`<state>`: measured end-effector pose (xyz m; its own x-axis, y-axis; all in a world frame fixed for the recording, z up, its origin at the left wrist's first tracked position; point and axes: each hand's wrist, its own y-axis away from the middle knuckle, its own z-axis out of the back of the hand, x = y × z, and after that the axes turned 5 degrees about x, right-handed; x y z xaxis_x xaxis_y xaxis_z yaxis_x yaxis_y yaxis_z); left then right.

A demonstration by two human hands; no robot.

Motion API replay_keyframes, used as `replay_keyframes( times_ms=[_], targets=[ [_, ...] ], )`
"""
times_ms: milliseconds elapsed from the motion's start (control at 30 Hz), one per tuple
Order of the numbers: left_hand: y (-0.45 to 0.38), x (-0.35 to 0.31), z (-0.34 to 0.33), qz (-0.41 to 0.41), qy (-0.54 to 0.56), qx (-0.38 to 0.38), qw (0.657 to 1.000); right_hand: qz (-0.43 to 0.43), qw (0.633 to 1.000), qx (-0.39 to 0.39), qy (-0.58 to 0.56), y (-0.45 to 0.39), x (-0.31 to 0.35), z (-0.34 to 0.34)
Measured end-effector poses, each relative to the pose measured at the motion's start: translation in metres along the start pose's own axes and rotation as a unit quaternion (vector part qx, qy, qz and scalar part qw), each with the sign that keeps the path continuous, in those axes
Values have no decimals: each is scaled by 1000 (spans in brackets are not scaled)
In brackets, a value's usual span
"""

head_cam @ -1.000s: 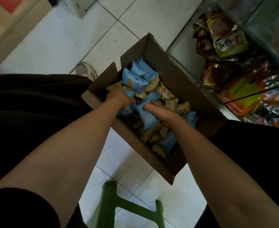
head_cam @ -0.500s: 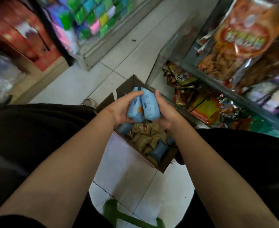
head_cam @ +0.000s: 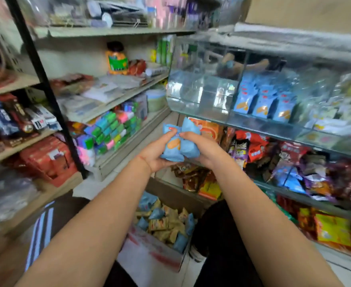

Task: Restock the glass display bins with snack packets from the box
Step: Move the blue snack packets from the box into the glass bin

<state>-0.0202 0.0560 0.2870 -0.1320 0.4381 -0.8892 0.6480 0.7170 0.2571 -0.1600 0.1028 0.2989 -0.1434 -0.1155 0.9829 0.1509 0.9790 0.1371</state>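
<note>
Your left hand [head_cam: 156, 154] and right hand [head_cam: 201, 150] squeeze blue packets [head_cam: 178, 145] together, just below the glass bin [head_cam: 199, 94]. Some blue packets already stand in it. Many wait in the box [head_cam: 149, 253] below.

Both hands [head_cam: 180, 150] have lifted the blue packets [head_cam: 179, 145] from the box [head_cam: 149, 255] toward the glass bins [head_cam: 201, 94].

We hold both forearms stretched forward and raised, our left hand [head_cam: 156, 154] and right hand [head_cam: 201, 150] cupped toward each other, fingers curled, gripping a bundle between them.
</note>
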Motion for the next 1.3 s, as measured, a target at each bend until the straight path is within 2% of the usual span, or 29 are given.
replay_keyframes(
  times_ms=[200,300,467,600,667,733,833,867,933,1067,1100,1200,1300],
  targets=[
    [-3,-59,-94,-42,-81,24,996,102,988,-29,-107,48,89,61],
    [-18,-71,-142,-36,-129,55,989,111,982,-60,-139,52,114,96],
    [-57,-78,-200,-61,-184,60,979,111,973,-191,-69,41,132,146],
    [-97,-81,-231,-117,-213,35,969,127,938,-313,74,21,146,194],
    [-116,-83,-237,-204,-317,-9,926,131,928,-323,131,11,149,214],
    [-134,-82,-235,-286,-437,-16,852,132,922,-323,167,-1,146,233],
    [-155,-66,-225,-312,-570,15,760,126,908,-345,202,-13,144,246],
    [-161,-59,-220,-294,-595,24,748,132,909,-349,188,-18,144,248],
    [-168,-51,-213,-237,-611,27,755,138,912,-349,165,-32,141,251],
    [-170,-53,-211,-177,-620,67,761,125,917,-311,215,-61,135,247],
    [-168,-53,-211,-170,-631,68,754,118,923,-291,221,-67,132,245],
    [-164,-46,-212,-204,-695,29,688,106,935,-251,226,-87,126,242],
    [-164,-42,-212,-224,-702,11,676,70,942,-202,259,-100,124,240]
  ],
)
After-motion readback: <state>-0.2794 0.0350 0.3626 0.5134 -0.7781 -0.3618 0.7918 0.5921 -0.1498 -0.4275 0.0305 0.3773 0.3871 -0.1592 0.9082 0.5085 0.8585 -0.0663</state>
